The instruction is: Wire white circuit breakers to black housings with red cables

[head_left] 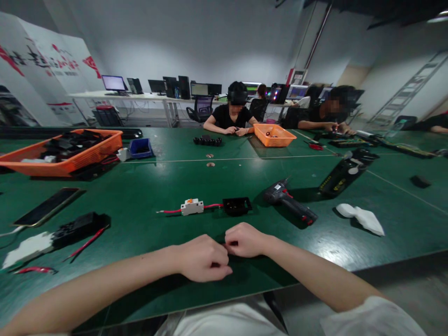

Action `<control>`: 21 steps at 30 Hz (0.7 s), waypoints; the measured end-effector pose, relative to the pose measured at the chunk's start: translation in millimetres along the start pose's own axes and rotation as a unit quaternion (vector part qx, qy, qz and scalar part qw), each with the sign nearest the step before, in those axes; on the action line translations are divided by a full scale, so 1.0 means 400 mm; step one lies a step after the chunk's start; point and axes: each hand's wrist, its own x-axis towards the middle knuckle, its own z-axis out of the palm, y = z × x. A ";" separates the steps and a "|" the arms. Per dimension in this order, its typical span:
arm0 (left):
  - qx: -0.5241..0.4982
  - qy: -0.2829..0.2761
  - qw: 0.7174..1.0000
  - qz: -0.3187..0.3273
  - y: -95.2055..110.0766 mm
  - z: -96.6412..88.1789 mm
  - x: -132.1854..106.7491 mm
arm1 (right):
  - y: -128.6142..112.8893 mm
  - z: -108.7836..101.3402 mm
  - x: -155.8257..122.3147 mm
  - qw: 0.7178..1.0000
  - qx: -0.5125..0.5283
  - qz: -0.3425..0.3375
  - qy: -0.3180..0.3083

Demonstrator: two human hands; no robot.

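Note:
My left hand (205, 258) and my right hand (246, 240) rest on the green table near its front edge, knuckles together. Both are curled into loose fists, and nothing shows in either of them. Just beyond them lies a white circuit breaker (192, 207) with an orange switch. A red wire (171, 212) sticks out of its left side, and another red wire (213, 206) runs right to a small open black housing (237, 206). To the right of the housing, a dark cordless drill (290, 203) lies on its side.
Left are a phone (48, 206), black-and-white parts (52, 237), red wires (87, 242), an orange basket (70, 158) of black pieces and a blue bin (141, 148). Right are a tilted black cylinder (345, 173) and a white object (362, 218). Co-workers sit opposite, near another orange basket (275, 140).

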 end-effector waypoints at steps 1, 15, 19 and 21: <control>0.018 0.010 1.000 -0.012 -0.011 -0.030 0.007 | 0.000 0.000 0.000 1.000 0.000 -0.004 -0.001; 0.366 -0.039 0.923 -0.109 -0.221 -0.077 0.067 | -0.007 -0.003 0.000 1.000 -0.007 0.018 0.015; 0.374 -0.058 0.916 -0.130 -0.243 -0.061 0.082 | -0.006 -0.002 -0.002 1.000 -0.007 0.015 0.016; 0.382 -0.069 0.912 -0.133 -0.251 -0.053 0.086 | -0.006 -0.002 -0.003 1.000 -0.009 0.014 0.017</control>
